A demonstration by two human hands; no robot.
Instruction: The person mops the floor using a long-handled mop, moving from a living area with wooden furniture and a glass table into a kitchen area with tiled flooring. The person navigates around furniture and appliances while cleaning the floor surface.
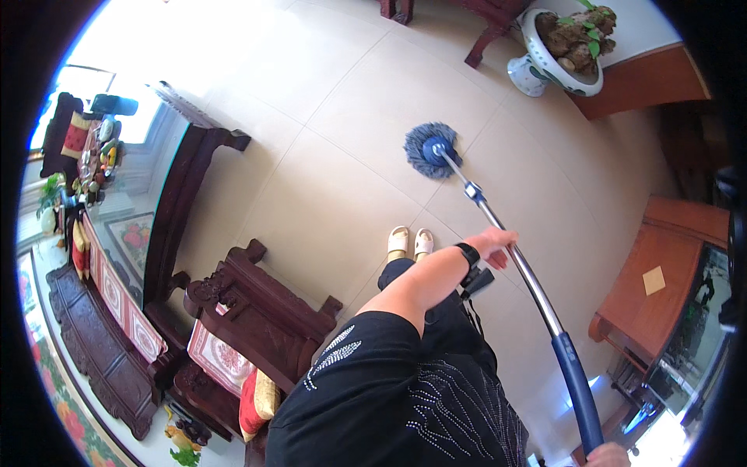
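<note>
My left hand [495, 244], with a black band on the wrist, reaches across my body and grips the metal pole [536, 286] of a mop. Around the top end of the pole's dark blue handle [575, 379], my right hand [608, 455] is closed, partly cut off by the bottom rim. The round mop head [417, 146], with grey-blue strands and a blue plastic centre, rests on the beige tile floor [362, 169] ahead of my feet. A blue-and-silver collar [474, 191] joins the pole's sections.
A carved dark-wood armchair [262, 303] and a glass-topped table [192, 169] stand to the left. At the upper right is a white ceramic planter [528, 76]. A reddish wooden cabinet [653, 286] is on the right. Furniture legs [481, 49] show at the top.
</note>
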